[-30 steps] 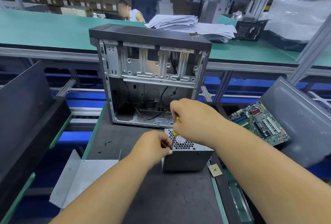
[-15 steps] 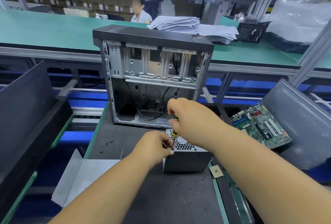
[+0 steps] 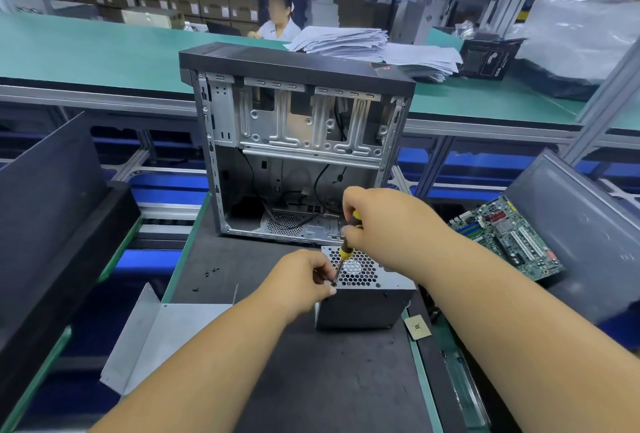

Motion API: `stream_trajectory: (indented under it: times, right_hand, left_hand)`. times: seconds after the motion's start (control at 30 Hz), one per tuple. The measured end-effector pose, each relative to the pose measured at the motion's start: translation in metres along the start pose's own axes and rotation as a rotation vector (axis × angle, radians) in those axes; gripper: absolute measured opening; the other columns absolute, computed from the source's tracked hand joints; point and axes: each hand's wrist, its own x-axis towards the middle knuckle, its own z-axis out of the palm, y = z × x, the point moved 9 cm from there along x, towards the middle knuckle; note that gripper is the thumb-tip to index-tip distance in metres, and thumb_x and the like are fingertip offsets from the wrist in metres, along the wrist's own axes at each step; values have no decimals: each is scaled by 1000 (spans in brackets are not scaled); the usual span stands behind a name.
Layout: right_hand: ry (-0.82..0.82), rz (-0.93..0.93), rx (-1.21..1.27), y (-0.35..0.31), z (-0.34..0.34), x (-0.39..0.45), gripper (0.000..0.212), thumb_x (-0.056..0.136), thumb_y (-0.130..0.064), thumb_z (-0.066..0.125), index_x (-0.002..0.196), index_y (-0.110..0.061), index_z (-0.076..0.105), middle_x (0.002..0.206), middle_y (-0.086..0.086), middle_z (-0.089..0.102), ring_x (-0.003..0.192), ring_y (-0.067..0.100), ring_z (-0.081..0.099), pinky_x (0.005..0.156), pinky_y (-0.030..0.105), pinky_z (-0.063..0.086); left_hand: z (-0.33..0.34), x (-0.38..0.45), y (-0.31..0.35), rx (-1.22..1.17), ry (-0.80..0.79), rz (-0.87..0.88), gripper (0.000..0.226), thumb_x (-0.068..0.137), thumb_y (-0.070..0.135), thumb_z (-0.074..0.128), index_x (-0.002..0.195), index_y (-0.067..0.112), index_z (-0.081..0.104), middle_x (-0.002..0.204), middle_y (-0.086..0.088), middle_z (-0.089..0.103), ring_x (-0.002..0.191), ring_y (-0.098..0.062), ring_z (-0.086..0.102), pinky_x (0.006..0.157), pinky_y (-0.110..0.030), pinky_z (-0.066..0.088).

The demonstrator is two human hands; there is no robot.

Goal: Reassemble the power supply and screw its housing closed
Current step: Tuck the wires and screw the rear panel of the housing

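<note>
While both hands work at its near-left top corner, the scene reads like this:

Power supply (image 3: 360, 308): a grey metal box standing on the dark tabletop (image 3: 311, 380), honeycomb grille on top with the fan showing through, plain dark side facing me.
Right grip: the right hand (image 3: 384, 221) is curled round the yellow-and-black handle of the screwdriver (image 3: 346, 252), which stands nearly upright with its tip at the corner of the grille.
Left grip: the left hand (image 3: 301, 280) pinches at the shaft's tip, fingers closed on the screwdriver just left of the box; whether a screw sits under them I cannot tell.
Behind the grips: an open computer case (image 3: 298, 141), upright, holding loose black cables on its floor.
Left of the grips: small black screws (image 3: 211, 271) scattered on the tabletop, and a bent grey metal panel (image 3: 156, 332) hanging over the edge.
Right of the grips: a green motherboard (image 3: 509, 238) lying in a grey tray (image 3: 585, 224); a small tan square chip (image 3: 418, 327) just beside the box.
Writing: nothing legible.
</note>
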Motion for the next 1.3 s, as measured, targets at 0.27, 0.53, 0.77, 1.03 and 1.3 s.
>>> stream_trajectory:
  times: [0.27, 0.53, 0.77, 1.03, 1.3]
  right_hand:
    - [53, 59, -72, 2, 6, 0, 32, 99, -46, 37, 76, -25, 44, 71, -6, 47, 66, 18, 49, 52, 29, 32]
    - [84, 30, -148, 2, 6, -2, 32, 101, -51, 34, 94, -25, 51, 66, -7, 47, 71, 20, 52, 52, 29, 32]
    - [36, -82, 80, -7, 4, -5, 20, 95, -34, 50, 114, -27, 48, 91, -7, 56, 80, 19, 53, 64, 35, 48]
    - [70, 14, -95, 5, 8, -1, 30, 101, -47, 36, 85, -24, 48, 69, -5, 52, 69, 18, 52, 51, 29, 34]
    - [33, -30, -51, -2, 8, -3, 28, 97, -53, 47, 88, -26, 47, 65, -6, 47, 70, 19, 49, 54, 31, 34]
  left_hand:
    - [1, 0, -1, -67, -19, -2, 30, 77, 8, 79, 69, 31, 62, 77, 11, 59, 64, -1, 53, 48, -4, 38]
    - [0, -1, 4, -58, -28, 25, 30, 77, 7, 79, 71, 30, 62, 78, 11, 58, 63, 1, 51, 56, -2, 40]
    - [0, -1, 4, -62, -37, 33, 29, 77, 6, 78, 71, 29, 61, 78, 8, 60, 62, 1, 51, 58, -3, 40]
    - [0, -1, 4, -64, -33, 33, 28, 77, 6, 78, 72, 28, 63, 76, 9, 59, 62, -1, 51, 58, -4, 41]
    - [-1, -2, 5, -47, -24, 39, 29, 77, 7, 78, 70, 29, 61, 77, 10, 60, 65, -3, 53, 59, -5, 42]
